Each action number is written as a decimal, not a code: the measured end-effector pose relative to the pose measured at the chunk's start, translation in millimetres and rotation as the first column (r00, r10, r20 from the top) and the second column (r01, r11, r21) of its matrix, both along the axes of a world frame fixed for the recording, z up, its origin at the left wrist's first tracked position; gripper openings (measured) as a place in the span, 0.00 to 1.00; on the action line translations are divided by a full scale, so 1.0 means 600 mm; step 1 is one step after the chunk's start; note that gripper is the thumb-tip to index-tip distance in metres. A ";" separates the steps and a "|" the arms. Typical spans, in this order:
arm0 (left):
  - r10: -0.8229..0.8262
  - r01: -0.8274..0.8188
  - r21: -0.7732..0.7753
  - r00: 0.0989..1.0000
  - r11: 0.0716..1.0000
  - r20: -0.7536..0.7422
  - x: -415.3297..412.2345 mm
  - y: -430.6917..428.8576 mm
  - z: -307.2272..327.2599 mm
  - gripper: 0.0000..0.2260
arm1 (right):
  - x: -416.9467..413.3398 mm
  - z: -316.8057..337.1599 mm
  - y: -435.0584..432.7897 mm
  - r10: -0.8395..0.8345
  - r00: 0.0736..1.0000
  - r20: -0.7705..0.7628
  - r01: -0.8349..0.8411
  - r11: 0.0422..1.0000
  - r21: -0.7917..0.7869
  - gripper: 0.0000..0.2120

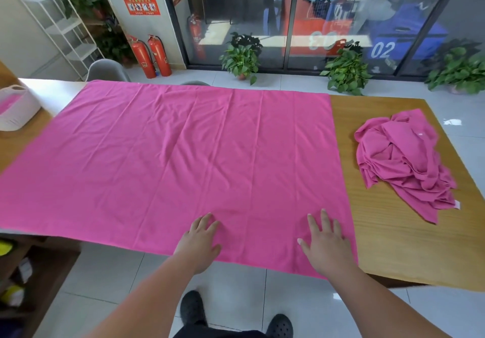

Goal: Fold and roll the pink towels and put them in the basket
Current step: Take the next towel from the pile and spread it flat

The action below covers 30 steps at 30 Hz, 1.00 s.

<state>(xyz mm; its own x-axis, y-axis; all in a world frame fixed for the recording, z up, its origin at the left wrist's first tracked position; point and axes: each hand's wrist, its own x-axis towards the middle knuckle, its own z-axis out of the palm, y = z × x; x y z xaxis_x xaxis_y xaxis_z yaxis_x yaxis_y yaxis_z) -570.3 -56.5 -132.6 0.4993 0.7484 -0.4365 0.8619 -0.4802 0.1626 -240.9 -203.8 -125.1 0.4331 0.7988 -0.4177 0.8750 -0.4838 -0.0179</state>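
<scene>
well, my left hand point(200, 240) and right hand point(324, 240) lie flat with fingers straight on the spread pink towel point(170, 153), near its lower edge, which hangs just past the table point(393, 245) rim. its long axis runs left to right across the frame. bare wood shows at the right, where the crumpled towels point(404, 161) sit well apart. the basket point(15, 109) stands at the upper left, holding something pink.
</scene>
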 end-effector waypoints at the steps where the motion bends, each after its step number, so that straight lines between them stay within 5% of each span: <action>1: -0.011 0.011 0.003 1.000 1.000 -0.002 -0.007 0.003 0.000 0.31 | -0.010 -0.001 -0.001 0.010 1.000 -0.023 -0.011 1.000 -0.008 0.40; 9: -0.044 0.044 0.017 0.999 0.999 -0.005 -0.106 0.065 0.024 0.32 | -0.113 0.021 0.058 -0.057 0.998 -0.003 0.057 0.997 -0.049 0.39; 30: 0.280 -0.283 0.051 0.958 0.958 0.056 -0.593 0.219 0.065 0.33 | -0.673 0.061 0.398 0.386 0.905 -0.181 -0.395 0.919 -0.016 0.40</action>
<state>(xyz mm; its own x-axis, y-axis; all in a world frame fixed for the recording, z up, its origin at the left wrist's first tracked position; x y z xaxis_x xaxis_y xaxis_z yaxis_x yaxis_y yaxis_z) -926.3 75.0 -93.6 0.2844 0.8848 -0.3691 0.9554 -0.2294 0.1862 -644.5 35.1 -88.5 0.0095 0.8651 -0.5015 0.9797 -0.1085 -0.1685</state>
